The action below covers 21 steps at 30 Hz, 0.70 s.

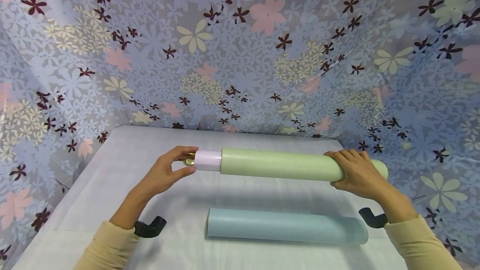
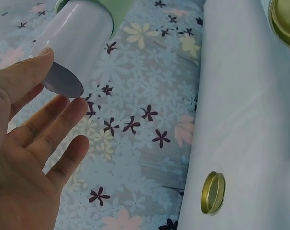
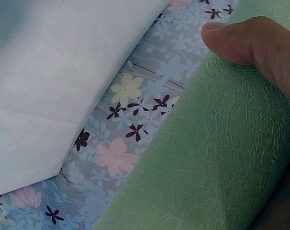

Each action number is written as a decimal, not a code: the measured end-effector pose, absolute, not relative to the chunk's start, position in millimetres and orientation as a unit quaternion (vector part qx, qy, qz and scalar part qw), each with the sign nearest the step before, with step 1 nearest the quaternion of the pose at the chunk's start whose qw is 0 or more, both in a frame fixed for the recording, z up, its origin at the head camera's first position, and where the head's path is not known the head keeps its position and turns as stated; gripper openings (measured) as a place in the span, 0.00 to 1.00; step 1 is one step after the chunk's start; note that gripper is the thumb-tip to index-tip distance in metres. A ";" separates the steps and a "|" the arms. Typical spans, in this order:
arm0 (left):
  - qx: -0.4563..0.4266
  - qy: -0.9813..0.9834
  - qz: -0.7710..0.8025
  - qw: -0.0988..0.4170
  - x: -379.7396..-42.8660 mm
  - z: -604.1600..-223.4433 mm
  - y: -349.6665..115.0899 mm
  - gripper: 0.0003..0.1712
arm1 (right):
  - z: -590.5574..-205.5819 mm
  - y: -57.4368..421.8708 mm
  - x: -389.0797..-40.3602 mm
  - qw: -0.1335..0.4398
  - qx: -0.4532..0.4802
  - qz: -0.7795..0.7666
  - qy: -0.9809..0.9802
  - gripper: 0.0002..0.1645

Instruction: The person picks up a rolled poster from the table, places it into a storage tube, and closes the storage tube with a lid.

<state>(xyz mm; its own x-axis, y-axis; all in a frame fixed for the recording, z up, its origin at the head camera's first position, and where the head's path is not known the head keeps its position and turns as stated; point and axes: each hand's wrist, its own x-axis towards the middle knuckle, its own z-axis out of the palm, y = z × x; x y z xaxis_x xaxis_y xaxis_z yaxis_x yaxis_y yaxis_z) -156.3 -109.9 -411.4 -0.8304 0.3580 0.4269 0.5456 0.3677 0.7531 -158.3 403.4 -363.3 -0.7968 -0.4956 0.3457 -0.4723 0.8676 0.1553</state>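
Observation:
A long pale-green tube [image 1: 277, 164] with a crinkled surface is held level above the table, a smooth white inner tube [image 1: 208, 160] protruding from its left end. My left hand [image 1: 163, 172] pinches this white tube near its end with the thumb and a finger; its other fingers spread away in the left wrist view. Around the green tube's right part my right hand [image 1: 354, 174] grips, thumb on the near side. A gold ring-shaped cap [image 2: 213, 192] stands on edge on the table, glimpsed behind the left fingers in the head view.
A light-blue tube [image 1: 286, 227] lies across the table in front of the green one. Part of a gold round piece [image 2: 286, 21] shows at the left wrist view's corner. The white-covered table [image 1: 180, 136] ends at a floral cloth [image 1: 240, 53] behind and on both sides.

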 end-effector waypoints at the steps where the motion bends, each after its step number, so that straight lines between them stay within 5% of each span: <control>1: -0.277 -0.820 -0.492 0.097 -156.8 -411.6 -108.3 0.29 | -363.2 403.1 -158.2 0.190 0.256 -0.031 -0.947 0.49; 21: -0.315 -0.806 -0.488 0.109 -161.9 -411.4 -74.0 0.29 | -361.7 400.0 -157.5 0.190 0.262 -0.026 -0.946 0.50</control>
<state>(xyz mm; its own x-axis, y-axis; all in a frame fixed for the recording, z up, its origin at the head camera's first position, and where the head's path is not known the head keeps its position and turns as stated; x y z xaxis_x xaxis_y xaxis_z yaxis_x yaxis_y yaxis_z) -161.9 -74.0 -411.4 -0.7778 0.4018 0.4833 0.6145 0.3245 0.7191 -157.5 400.0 -361.7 -0.7902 -0.5053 0.3467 -0.4856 0.8614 0.1487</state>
